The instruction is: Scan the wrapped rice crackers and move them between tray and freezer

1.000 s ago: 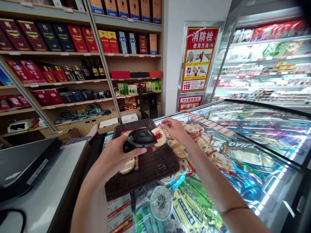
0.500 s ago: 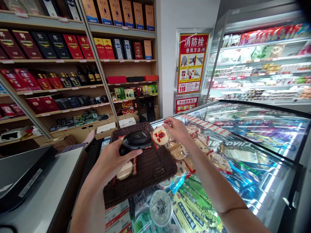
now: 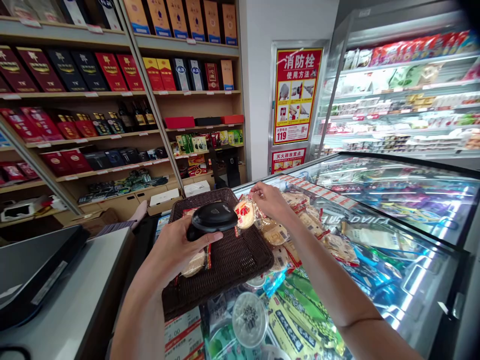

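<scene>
My left hand is wrapped round a black handheld barcode scanner, held above a dark brown wicker basket. The scanner's head points at a round, pale packaged cracker with red print on its clear wrapper. My right hand pinches the edge of that wrapper, with the fingers closed. Another packaged cracker lies in the basket beneath my left hand, partly hidden. More packaged crackers are heaped on the freezer glass just right of the basket, under my right forearm.
The basket rests on a glass-topped chest freezer holding colourful packs and a clear round-lidded tub. A white counter with a black device stands at left. Shelves of boxes and a lit refrigerated display are behind.
My right hand has tilted the packaged cracker and shifted it slightly left, nearer the scanner. My left hand has moved slightly right with the scanner. A red-orange glow now shows on the wrapper.
</scene>
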`<state>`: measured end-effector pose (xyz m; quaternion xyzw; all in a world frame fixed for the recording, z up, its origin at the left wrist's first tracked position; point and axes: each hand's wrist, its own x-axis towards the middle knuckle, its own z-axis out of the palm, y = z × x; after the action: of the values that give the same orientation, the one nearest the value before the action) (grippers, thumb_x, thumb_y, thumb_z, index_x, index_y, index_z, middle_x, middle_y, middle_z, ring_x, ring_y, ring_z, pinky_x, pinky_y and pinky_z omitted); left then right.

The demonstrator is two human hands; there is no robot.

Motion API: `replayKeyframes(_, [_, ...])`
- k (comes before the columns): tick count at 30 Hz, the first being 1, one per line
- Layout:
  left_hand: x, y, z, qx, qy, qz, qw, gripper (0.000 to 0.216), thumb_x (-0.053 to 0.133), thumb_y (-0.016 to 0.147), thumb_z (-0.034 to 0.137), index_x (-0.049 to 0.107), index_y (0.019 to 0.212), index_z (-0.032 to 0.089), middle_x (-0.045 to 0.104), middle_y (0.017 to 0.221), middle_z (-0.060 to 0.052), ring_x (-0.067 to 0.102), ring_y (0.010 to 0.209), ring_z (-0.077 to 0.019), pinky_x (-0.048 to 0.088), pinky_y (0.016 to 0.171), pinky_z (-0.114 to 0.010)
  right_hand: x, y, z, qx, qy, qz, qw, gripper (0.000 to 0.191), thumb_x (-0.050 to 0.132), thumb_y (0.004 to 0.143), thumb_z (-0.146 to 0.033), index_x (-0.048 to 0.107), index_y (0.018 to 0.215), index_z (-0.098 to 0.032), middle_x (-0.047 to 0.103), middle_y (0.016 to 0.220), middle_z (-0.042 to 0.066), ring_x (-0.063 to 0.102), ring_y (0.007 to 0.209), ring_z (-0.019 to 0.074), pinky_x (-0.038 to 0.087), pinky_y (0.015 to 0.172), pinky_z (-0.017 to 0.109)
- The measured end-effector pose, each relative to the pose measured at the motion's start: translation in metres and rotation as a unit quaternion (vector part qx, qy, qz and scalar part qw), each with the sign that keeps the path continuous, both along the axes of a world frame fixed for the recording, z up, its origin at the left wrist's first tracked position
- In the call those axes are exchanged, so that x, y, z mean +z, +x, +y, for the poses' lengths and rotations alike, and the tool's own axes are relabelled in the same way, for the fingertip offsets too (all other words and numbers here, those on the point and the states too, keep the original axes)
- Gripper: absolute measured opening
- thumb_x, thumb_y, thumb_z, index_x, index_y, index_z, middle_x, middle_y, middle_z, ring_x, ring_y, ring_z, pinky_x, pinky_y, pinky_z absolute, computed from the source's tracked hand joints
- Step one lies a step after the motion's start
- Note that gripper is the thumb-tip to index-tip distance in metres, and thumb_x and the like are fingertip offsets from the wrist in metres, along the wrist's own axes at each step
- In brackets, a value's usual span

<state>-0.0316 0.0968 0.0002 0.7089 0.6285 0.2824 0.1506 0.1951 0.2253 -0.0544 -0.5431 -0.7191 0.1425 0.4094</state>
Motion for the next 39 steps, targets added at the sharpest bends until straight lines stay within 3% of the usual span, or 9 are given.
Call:
replayKeyframes(4, [-0.001, 0.000, 0.001, 0.006, 0.009, 0.005, 1.000, 0.045, 0.065, 0.072, 0.062, 0.073, 0.091, 0.022, 0.070, 0.062, -0.001, 0.066, 0.081, -0.0282, 0.046, 0.068, -0.029, -0.001, -0.003, 0.000, 0.003, -0.002, -0.010, 1.000, 0.009, 0.054, 0.088, -0.023, 0.062, 0.088, -0.020, 0.070, 0.081, 0.004, 0.061, 0.071, 0.0156, 0.040, 0.065, 0.025])
replayKeyframes(10, [-0.005, -0.002, 0.002, 0.023, 0.004, 0.000, 1.000, 0.050, 0.063, 0.073, 0.066, 0.072, 0.095, 0.023, 0.068, 0.061, -0.001, 0.065, 0.069, -0.0251, 0.044, 0.059, -0.028, -0.001, -0.003, 0.002, 0.009, -0.007, 0.022, 1.000, 0.008, 0.051, 0.090, -0.024, 0.058, 0.090, -0.021, 0.068, 0.079, 0.002, 0.062, 0.073, 0.0163, 0.041, 0.066, 0.025])
replayKeyframes(16, [-0.004, -0.001, 0.003, 0.023, 0.016, 0.007, 1.000, 0.048, 0.065, 0.070, 0.066, 0.073, 0.088, 0.023, 0.069, 0.064, -0.002, 0.066, 0.084, -0.0284, 0.044, 0.064, -0.028, 0.001, -0.004, -0.002, 0.030, 0.010, 0.048, 0.998, 0.006, 0.051, 0.089, -0.024, 0.056, 0.091, -0.022, 0.066, 0.079, 0.001, 0.061, 0.072, 0.0164, 0.042, 0.067, 0.026])
replayKeyframes(21, [-0.002, 0.000, 0.001, 0.016, 0.007, 0.012, 1.000, 0.048, 0.064, 0.072, 0.067, 0.072, 0.093, 0.024, 0.065, 0.057, 0.001, 0.065, 0.074, -0.0267, 0.044, 0.063, -0.029, 0.004, -0.006, -0.007, 0.027, 0.004, 0.043, 0.999, 0.006, 0.051, 0.089, -0.023, 0.056, 0.091, -0.021, 0.067, 0.079, 0.002, 0.061, 0.073, 0.0171, 0.041, 0.068, 0.027])
replayKeyframes(27, [-0.001, 0.000, 0.001, 0.013, 0.016, 0.011, 1.000, 0.042, 0.066, 0.071, 0.064, 0.071, 0.084, 0.024, 0.070, 0.066, -0.001, 0.066, 0.092, -0.0291, 0.046, 0.074, -0.029, 0.005, -0.005, -0.009, 0.045, 0.011, 0.019, 0.999, 0.008, 0.048, 0.091, -0.024, 0.056, 0.094, -0.021, 0.068, 0.085, 0.003, 0.063, 0.082, 0.0182, 0.042, 0.071, 0.026])
replayKeyframes(34, [-0.003, 0.000, 0.001, 0.043, 0.007, 0.010, 0.999, 0.045, 0.063, 0.071, 0.067, 0.071, 0.083, 0.024, 0.068, 0.061, -0.001, 0.064, 0.068, -0.0247, 0.042, 0.056, -0.027, 0.015, 0.012, -0.017, -0.083, -0.019, -0.197, 0.977, 0.018, 0.045, 0.093, -0.021, 0.060, 0.104, -0.021, 0.071, 0.091, 0.011, 0.066, 0.090, 0.0283, 0.041, 0.071, 0.033])
replayKeyframes(39, [-0.001, -0.001, 0.001, 0.037, 0.007, 0.001, 0.999, 0.043, 0.063, 0.072, 0.064, 0.072, 0.085, 0.024, 0.066, 0.059, -0.001, 0.064, 0.068, -0.0241, 0.041, 0.056, -0.027, 0.018, 0.026, -0.015, -0.139, -0.057, -0.247, 0.957, 0.025, 0.048, 0.089, -0.015, 0.061, 0.110, -0.018, 0.071, 0.096, 0.017, 0.067, 0.095, 0.0340, 0.045, 0.075, 0.039])
